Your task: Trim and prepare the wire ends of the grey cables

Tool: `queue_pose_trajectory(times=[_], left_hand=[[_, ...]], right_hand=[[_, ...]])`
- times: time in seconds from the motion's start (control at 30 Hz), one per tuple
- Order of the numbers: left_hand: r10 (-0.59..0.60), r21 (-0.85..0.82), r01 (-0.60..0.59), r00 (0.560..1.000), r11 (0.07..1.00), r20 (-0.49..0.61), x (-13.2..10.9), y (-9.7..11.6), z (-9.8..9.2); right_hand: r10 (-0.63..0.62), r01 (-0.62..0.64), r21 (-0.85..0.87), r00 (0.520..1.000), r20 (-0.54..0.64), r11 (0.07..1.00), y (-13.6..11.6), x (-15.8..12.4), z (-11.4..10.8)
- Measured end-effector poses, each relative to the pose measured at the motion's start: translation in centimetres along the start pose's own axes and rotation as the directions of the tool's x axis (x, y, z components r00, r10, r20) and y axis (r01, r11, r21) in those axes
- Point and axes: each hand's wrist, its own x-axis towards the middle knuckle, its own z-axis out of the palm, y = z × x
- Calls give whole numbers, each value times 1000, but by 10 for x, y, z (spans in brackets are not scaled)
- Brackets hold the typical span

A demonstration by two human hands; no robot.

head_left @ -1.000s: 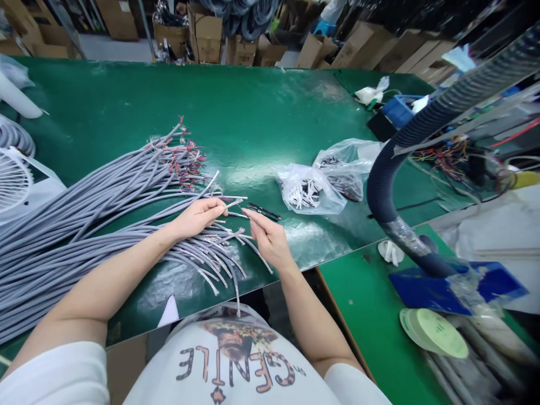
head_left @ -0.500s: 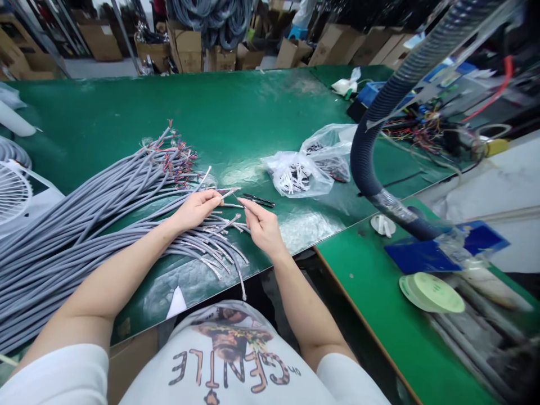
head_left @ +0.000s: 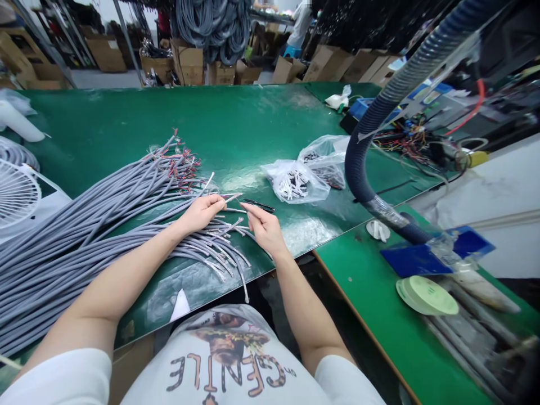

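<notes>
My left hand point(head_left: 205, 211) is closed on the end of a grey cable, its pale stripped tip point(head_left: 233, 197) sticking out past the fingers. Close by on the right, my right hand point(head_left: 264, 226) pinches something thin at that tip; it is too small to make out. Under and around both hands lie many grey cables point(head_left: 105, 216) in two bundles. The upper bundle ends in red and dark wire strands point(head_left: 183, 166), the lower one in silvery braided ends point(head_left: 219, 253). Just beyond my right fingers rests a black slim tool point(head_left: 259, 206).
Clear plastic bags point(head_left: 295, 181) of small white and dark parts lie on the green table point(head_left: 236, 121). A thick ribbed hose point(head_left: 358, 157) curves down on the right to a blue hood point(head_left: 415, 257), near a pale green round container point(head_left: 430, 295). At left stands a white fan point(head_left: 17, 194).
The view has shifted slightly, so the table sits a little lower in it. Both hands stay close together at the cable tip, with a slightly wider gap between the fingertips.
</notes>
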Motion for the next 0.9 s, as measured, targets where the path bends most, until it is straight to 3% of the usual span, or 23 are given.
queue_pose_trajectory(times=[0.67, 0.9], left_hand=[[26, 74, -24, 999, 997, -37, 1, 2, 0], [88, 224, -70, 994, 972, -72, -1, -6, 8]], right_hand=[[1, -1, -54, 1000, -10, 999, 0, -1, 0], [-8, 11, -155, 1000, 23, 988, -1, 4, -1]])
